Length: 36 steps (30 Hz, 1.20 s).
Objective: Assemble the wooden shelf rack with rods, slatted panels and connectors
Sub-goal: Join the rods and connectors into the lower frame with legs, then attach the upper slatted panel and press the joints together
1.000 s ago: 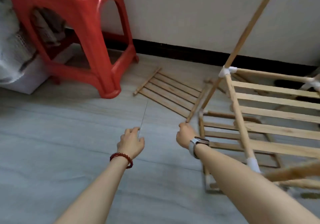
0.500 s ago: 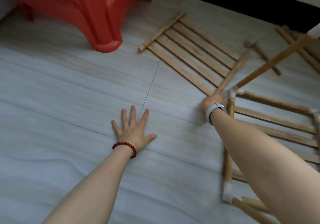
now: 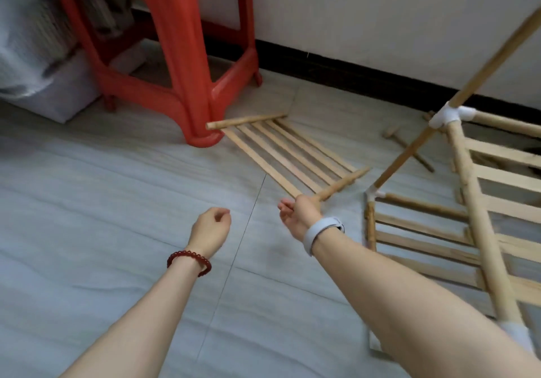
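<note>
A loose slatted panel (image 3: 287, 155) lies flat on the grey floor, and its far end rod touches a leg of the red stool. My right hand (image 3: 295, 213) grips the near end rod of this panel at its left tip. My left hand (image 3: 209, 228) hovers just above the floor with loosely curled fingers and holds nothing. At the right stands the partly built rack (image 3: 474, 202): rods joined by white connectors (image 3: 448, 117), with slatted shelves on two levels. A lower white connector (image 3: 373, 194) sits close to my right hand.
A red plastic stool (image 3: 187, 55) stands at the back left, with a pale box and wrapped bundle (image 3: 44, 79) behind it. Short loose rods (image 3: 409, 149) lie on the floor between the panel and the rack. A white wall with a black baseboard (image 3: 351, 76) closes the back.
My left hand has lifted off the floor and curled from flat and spread. My right hand keeps its hold on the panel's end rod. The view has tilted up toward the wall.
</note>
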Each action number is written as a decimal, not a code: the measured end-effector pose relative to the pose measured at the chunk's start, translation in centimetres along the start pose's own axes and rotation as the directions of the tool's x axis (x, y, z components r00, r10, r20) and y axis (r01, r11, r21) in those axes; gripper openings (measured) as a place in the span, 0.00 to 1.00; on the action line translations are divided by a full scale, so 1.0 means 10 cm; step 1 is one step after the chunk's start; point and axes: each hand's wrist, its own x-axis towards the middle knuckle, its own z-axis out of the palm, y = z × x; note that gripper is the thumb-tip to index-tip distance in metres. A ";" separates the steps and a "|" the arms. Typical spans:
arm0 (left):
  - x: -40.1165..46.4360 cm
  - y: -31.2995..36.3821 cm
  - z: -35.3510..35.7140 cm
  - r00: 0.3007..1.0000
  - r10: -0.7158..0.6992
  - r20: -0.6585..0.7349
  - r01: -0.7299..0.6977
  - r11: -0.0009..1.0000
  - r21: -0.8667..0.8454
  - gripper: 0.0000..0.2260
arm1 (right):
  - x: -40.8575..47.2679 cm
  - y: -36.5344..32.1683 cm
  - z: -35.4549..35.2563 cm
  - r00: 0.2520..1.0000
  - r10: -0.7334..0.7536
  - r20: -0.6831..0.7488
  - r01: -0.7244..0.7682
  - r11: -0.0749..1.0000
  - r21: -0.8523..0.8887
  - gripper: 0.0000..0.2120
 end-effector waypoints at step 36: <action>-4.29 3.46 -1.09 0.259 0.966 0.020 -0.873 0.225 0.432 0.18 | -5.29 -2.24 -2.43 -0.523 -0.756 0.395 0.530 -0.650 -0.544 0.24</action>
